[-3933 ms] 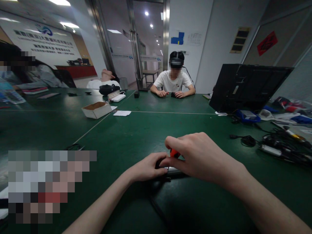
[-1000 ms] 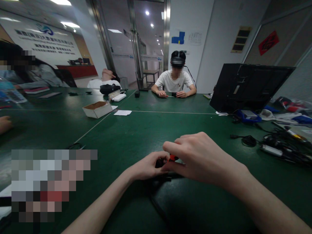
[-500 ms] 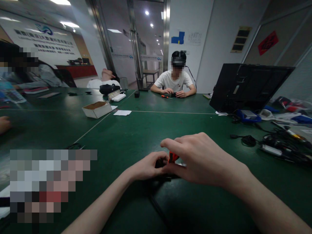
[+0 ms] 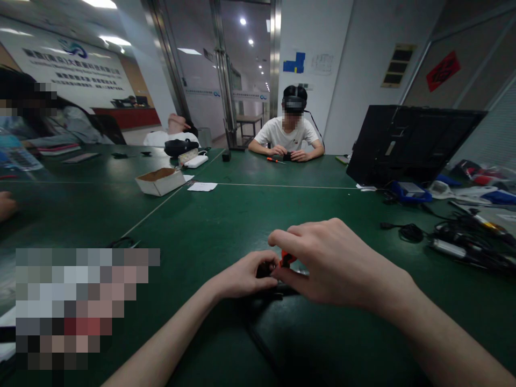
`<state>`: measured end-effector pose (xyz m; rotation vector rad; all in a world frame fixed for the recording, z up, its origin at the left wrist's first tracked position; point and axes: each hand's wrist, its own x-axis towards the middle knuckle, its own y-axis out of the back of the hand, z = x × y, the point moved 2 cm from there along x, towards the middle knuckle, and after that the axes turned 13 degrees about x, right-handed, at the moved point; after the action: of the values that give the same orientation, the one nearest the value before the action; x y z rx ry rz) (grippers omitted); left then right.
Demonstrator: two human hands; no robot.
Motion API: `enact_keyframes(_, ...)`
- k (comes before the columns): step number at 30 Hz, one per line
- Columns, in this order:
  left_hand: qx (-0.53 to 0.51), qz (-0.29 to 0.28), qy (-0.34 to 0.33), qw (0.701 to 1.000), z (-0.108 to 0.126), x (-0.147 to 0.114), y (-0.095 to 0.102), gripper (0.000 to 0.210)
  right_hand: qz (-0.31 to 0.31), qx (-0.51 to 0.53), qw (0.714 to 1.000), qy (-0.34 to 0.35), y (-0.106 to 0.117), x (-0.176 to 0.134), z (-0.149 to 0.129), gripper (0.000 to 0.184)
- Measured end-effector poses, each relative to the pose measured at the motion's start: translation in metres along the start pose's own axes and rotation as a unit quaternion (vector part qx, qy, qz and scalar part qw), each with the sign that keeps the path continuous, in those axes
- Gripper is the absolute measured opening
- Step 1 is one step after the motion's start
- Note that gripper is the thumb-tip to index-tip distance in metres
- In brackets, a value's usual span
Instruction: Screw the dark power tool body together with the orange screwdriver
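Note:
On the green table in front of me, my right hand [image 4: 322,263] is closed around the orange and black handle of a screwdriver [image 4: 286,259]. Its lower end is hidden between my hands. My left hand [image 4: 250,273] curls beside it, touching my right thumb, and grips a small dark part [image 4: 265,269] whose shape the fingers mostly cover. Under both hands lies a dark, flat thing [image 4: 278,294] that I cannot make out.
A monitor [image 4: 411,145] stands at right behind tangled black cables [image 4: 463,236]. An open white box [image 4: 161,185] and a paper slip [image 4: 202,186] lie farther left. Across the table sits a co-worker [image 4: 288,131] with an orange screwdriver [image 4: 275,160] nearby. Pixelation covers the lower left.
The orange handle has turned slightly and my right fingers have shifted a little. My left hand stays where it was.

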<state>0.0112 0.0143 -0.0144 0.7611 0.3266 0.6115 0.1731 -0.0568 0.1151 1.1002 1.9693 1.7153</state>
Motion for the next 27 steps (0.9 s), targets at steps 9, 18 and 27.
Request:
enact_keyframes(9,0.003,0.0,-0.008,1.0,0.0035,0.0004,0.0023,0.023,0.003,-0.004,1.0,0.009,-0.0025,0.0024,-0.0006,0.012)
enact_keyframes(18,-0.009,0.012,0.004,1.0,0.0082,-0.0024,0.003,0.023,0.01,-0.023,0.999,0.021,-0.0026,0.0036,0.0015,0.017)
enact_keyframes(27,0.009,0.001,-0.012,1.0,0.0063,0.0001,0.0043,0.019,-0.012,0.026,0.999,0.044,-0.0011,0.0022,-0.0029,0.018)
